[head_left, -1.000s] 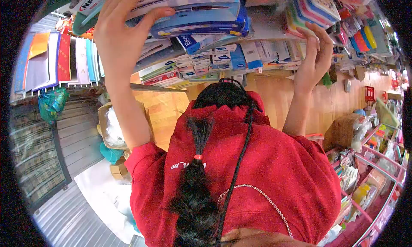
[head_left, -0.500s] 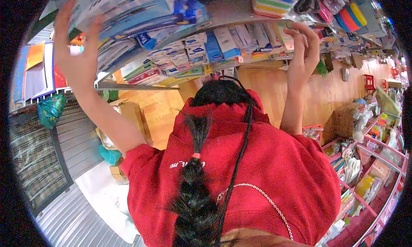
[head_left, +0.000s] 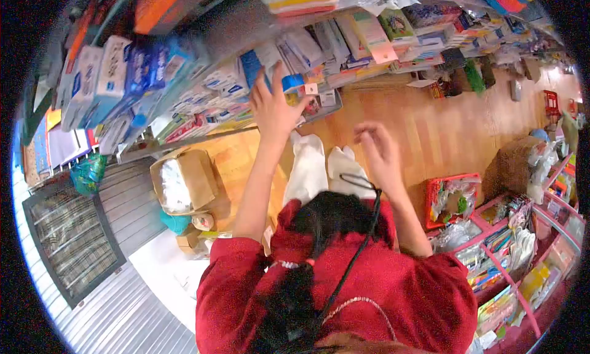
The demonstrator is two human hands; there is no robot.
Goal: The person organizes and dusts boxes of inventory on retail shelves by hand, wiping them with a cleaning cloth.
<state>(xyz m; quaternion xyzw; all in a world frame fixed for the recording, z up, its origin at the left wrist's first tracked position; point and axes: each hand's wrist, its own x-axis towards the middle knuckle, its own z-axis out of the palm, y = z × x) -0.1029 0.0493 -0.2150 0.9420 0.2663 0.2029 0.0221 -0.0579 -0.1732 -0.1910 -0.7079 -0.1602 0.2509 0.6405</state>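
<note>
My left hand (head_left: 275,105) is raised at the shelf edge, fingers spread, close to a blue item (head_left: 292,82) and a white price tag (head_left: 310,89). Nothing can be made out in its grasp. Rows of small white and blue boxes (head_left: 224,78) lie just left of it. My right hand (head_left: 380,151) hangs over the wooden floor, its fingers loosely curled and somewhat blurred; whether it holds anything is unclear. Both arms come out of red sleeves.
Large blue and white boxes (head_left: 114,71) stand on the upper left shelf. An open cardboard box (head_left: 200,180) and a red basket (head_left: 429,201) rest on the floor. Pink-edged display bins (head_left: 503,267) fill the right side.
My left hand has come away from the large blue boxes, moving right and down to the smaller goods. My right hand has dropped from the shelf. The view has shifted, showing more floor.
</note>
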